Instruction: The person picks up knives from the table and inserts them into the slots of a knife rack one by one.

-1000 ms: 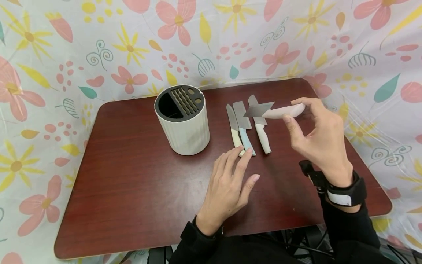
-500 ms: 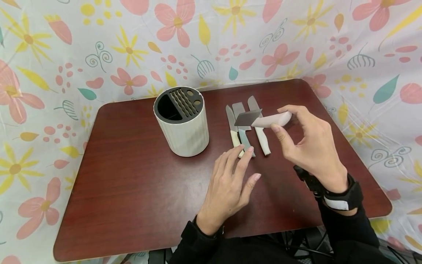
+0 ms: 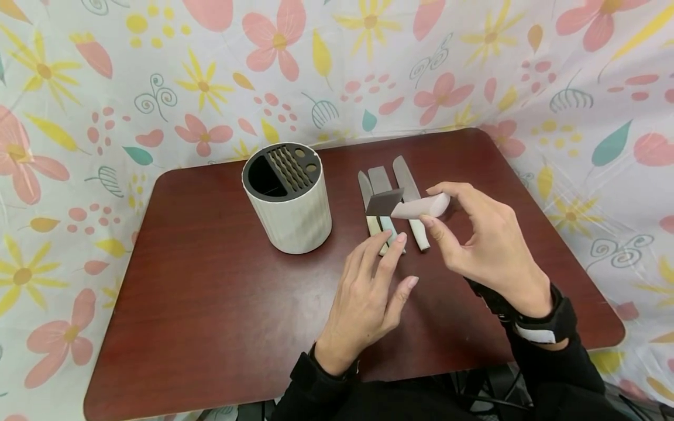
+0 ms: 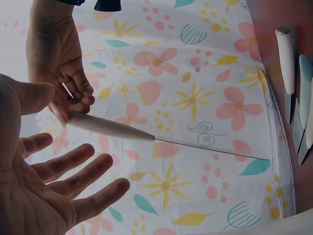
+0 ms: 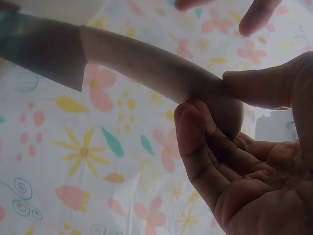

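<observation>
My right hand [image 3: 481, 245] pinches the end of a knife's pale pinkish-white handle [image 3: 421, 207] between thumb and fingers. Its blade [image 3: 384, 203] points left, held above the other knives. In the right wrist view the handle [image 5: 142, 61] crosses the upper half, with the fingertips at its butt. Below it on the table lie a cream-handled knife [image 3: 364, 187], a blue-handled cleaver [image 3: 378, 178] and a white-handled knife [image 3: 406, 178]. My left hand [image 3: 363, 301] is spread with fingers extended, its fingertips over the cream and blue handle ends; whether they touch is unclear.
A white ribbed knife block [image 3: 295, 228] stands left of the knives. Its black top has one large compartment, wavy slots and two round holes. The brown tabletop [image 3: 200, 316] extends left and in front. A floral cloth [image 3: 337, 70] hangs behind the table.
My right hand has moved left and toward me with the knife, whose blade now overlaps the lying knives in view. My left hand stays almost in place.
</observation>
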The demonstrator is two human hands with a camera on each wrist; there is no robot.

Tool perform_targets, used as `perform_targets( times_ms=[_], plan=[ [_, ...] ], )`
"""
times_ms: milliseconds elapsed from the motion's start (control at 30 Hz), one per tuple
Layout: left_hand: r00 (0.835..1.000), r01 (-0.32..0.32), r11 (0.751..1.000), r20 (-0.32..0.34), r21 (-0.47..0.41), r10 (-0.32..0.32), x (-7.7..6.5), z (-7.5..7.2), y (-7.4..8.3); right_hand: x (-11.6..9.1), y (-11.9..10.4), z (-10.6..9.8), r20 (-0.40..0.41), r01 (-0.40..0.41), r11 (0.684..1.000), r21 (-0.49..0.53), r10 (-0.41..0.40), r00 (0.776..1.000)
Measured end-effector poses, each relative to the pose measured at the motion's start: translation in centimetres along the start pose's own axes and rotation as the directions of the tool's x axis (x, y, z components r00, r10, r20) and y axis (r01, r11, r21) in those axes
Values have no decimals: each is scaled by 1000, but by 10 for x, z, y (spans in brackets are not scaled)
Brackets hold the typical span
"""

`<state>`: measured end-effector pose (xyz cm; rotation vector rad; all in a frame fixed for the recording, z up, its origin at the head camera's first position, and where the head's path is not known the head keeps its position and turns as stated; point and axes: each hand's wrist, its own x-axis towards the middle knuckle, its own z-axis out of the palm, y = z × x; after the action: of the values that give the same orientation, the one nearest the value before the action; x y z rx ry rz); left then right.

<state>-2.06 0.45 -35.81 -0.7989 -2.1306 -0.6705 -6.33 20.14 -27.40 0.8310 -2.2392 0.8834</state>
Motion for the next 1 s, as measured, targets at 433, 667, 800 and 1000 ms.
perform_targets(
  times_ms=[433,667,800,1000],
  plan=[
    [999,-39,999,-36,-1,39,9,5,-3,1,-1,5,52,67,996,67,-71,996],
    [999,-36,999,-24,-31,35,13,8,-3,1,0,6,114,65,997,50,-71,991],
    [999,-33,998,-27,-46,32,14,10,-4,2,1,8,118,94,994,63,-101,988],
    [999,-27,998,-37,-53,25,17,14,-4,3,3,11,126,128,988,82,-138,982]
  ],
)
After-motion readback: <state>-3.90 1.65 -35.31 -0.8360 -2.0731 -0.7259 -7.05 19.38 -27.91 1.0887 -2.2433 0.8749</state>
